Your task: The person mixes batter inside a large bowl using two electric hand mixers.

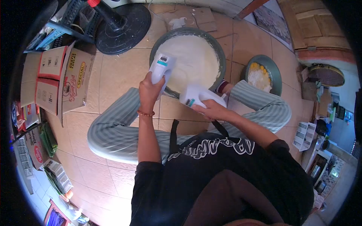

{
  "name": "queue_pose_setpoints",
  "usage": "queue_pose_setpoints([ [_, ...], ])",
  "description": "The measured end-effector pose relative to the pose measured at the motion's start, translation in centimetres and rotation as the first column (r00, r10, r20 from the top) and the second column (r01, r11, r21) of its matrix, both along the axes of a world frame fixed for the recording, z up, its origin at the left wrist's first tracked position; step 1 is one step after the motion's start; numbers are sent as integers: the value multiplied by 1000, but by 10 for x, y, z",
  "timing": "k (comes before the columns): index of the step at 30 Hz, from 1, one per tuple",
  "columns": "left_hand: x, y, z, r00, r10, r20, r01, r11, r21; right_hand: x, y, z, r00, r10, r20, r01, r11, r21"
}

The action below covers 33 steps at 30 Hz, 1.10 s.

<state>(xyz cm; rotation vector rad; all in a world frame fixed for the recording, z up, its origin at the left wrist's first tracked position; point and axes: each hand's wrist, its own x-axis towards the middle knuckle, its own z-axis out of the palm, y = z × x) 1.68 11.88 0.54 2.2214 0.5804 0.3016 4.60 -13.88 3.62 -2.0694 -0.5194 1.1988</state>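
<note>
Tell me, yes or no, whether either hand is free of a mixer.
No, the left hand grips one white mixer, the right hand a second mixer.

1. My one camera sits on my head, looking forward and steeply down over my shirt to the floor.
2. My shirt is nearest, filling the bottom of the view; beyond it, my left hand and right hand show near the middle, with the large bowl farther forward.
3. The lens takes in a very wide, curved field, bending the room's sides inward, with dark, rounded corners.
</note>
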Motion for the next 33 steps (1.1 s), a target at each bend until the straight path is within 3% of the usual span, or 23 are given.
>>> queue_pose_setpoints([
  [4,2,2,1,1000,8,19,-8,1000,-18,6,33,5,937,-246,-247,260,965,26],
  [5,1,2,4,1000,5,2,-5,1000,-20,9,31,-14,887,-320,-334,373,922,108],
  [7,0,3,4,1000,5,-13,-6,1000,-21,18,34,-12,629,-486,-606,650,757,68],
  [9,-1,3,0,1000,14,-8,-14,1000,-19,28,32,-13,365,-492,-791,810,586,9],
  [12,-2,3,3,999,2,-46,-3,1000,-4,46,16,-28,420,-520,-744,872,459,172],
  [13,-3,3,4,999,-18,-36,18,1000,4,57,10,-26,304,-543,-783,902,427,54],
  [15,-5,2,6,998,-60,-18,60,998,20,76,-8,-39,325,-584,-744,920,377,107],
  [18,-9,-2,16,979,-153,-138,170,978,119,100,-31,-47,409,-641,-650,909,352,224],
  [21,-14,-11,20,963,-250,-101,263,952,156,127,-38,-35,484,-715,-504,875,418,245],
  [24,-14,-22,18,902,-387,-192,408,909,88,152,-31,-17,480,-749,-457,877,424,227],
  [25,-15,-27,15,895,-419,-152,433,899,70,162,-30,-19,520,-730,-443,854,433,289],
  [28,-17,-42,19,858,-487,-162,494,869,5,195,-16,-20,627,-738,-249,769,536,349],
  [29,-18,-47,17,850,-510,-134,516,856,12,204,-8,-16,607,-764,-220,786,536,308],
  [32,-15,-60,13,805,-575,-146,577,816,-33,236,11,-18,720,-691,-68,683,687,246],
  [33,-14,-64,12,792,-599,-118,604,797,4,241,18,-16,756,-647,-100,645,710,281],
])
